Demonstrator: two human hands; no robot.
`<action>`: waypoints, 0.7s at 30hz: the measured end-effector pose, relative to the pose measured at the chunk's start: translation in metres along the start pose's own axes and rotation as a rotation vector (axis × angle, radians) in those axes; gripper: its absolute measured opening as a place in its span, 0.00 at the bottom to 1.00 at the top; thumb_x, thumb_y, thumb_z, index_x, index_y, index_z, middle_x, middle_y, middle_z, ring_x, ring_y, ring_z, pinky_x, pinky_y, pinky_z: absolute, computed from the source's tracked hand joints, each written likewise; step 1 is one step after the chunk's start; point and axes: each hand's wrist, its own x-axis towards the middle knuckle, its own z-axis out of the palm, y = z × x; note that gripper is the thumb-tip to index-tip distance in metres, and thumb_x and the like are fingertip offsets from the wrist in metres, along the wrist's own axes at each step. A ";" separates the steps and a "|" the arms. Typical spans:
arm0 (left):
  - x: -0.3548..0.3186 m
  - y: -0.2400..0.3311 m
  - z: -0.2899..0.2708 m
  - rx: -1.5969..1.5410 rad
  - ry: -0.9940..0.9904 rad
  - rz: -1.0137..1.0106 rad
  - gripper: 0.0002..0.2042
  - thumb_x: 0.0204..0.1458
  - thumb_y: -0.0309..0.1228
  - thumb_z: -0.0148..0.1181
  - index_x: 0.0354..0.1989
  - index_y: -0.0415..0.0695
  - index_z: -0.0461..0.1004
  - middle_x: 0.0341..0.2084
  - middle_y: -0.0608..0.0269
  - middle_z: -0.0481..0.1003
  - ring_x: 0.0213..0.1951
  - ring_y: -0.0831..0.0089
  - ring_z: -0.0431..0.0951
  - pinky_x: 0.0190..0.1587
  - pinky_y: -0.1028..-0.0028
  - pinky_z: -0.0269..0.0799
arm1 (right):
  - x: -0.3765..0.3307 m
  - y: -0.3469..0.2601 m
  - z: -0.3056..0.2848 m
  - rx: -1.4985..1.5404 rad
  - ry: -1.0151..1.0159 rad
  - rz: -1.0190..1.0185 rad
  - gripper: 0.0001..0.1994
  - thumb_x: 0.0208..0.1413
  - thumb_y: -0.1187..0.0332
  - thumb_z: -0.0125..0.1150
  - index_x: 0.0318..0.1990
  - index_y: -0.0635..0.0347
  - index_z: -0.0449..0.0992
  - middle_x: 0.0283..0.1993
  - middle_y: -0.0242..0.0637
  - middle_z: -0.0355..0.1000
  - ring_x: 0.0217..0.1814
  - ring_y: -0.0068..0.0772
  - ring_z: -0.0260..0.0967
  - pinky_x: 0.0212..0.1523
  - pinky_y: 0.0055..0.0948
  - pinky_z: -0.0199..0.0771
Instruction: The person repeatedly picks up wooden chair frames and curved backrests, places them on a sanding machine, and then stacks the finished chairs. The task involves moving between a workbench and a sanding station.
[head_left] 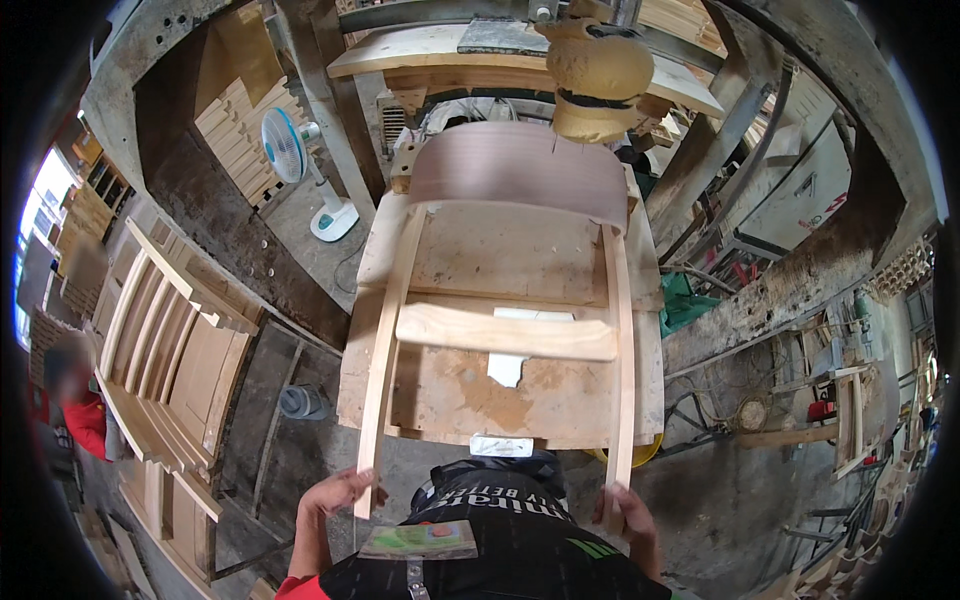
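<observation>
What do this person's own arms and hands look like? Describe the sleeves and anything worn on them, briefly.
The left hand and right hand are both bare, with no gloves; no watch or bracelet shows at either wrist. A red sleeve shows on the left arm at the picture's lower edge. The right sleeve cannot be made out clearly.

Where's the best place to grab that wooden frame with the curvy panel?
I'd take the wooden frame by the near ends of its two long legs, from the person's side: they're slim and stick out past the table. The left hand and right hand each hold one.
</observation>
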 end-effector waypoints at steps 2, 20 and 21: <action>0.006 -0.015 -0.014 0.265 -0.075 -0.105 0.26 0.68 0.53 0.53 0.54 0.40 0.77 0.39 0.57 0.82 0.41 0.67 0.82 0.42 0.63 0.77 | 0.002 0.021 -0.011 -0.099 0.017 0.121 0.18 0.68 0.53 0.60 0.49 0.61 0.75 0.37 0.37 0.76 0.33 0.30 0.74 0.36 0.32 0.76; 0.207 0.219 -0.014 0.475 0.733 0.339 0.37 0.51 0.58 0.66 0.54 0.31 0.78 0.48 0.35 0.80 0.55 0.46 0.81 0.59 0.56 0.74 | 0.127 -0.005 0.025 -0.485 0.661 -0.345 0.20 0.56 0.71 0.69 0.55 0.71 0.77 0.45 0.42 0.80 0.41 0.32 0.78 0.39 0.34 0.79; 0.205 0.221 -0.014 0.478 0.754 0.335 0.36 0.51 0.57 0.66 0.54 0.31 0.78 0.48 0.35 0.80 0.55 0.46 0.81 0.58 0.56 0.75 | 0.130 -0.003 0.022 -0.461 0.654 -0.363 0.20 0.56 0.71 0.70 0.55 0.70 0.77 0.46 0.43 0.80 0.41 0.33 0.78 0.40 0.34 0.79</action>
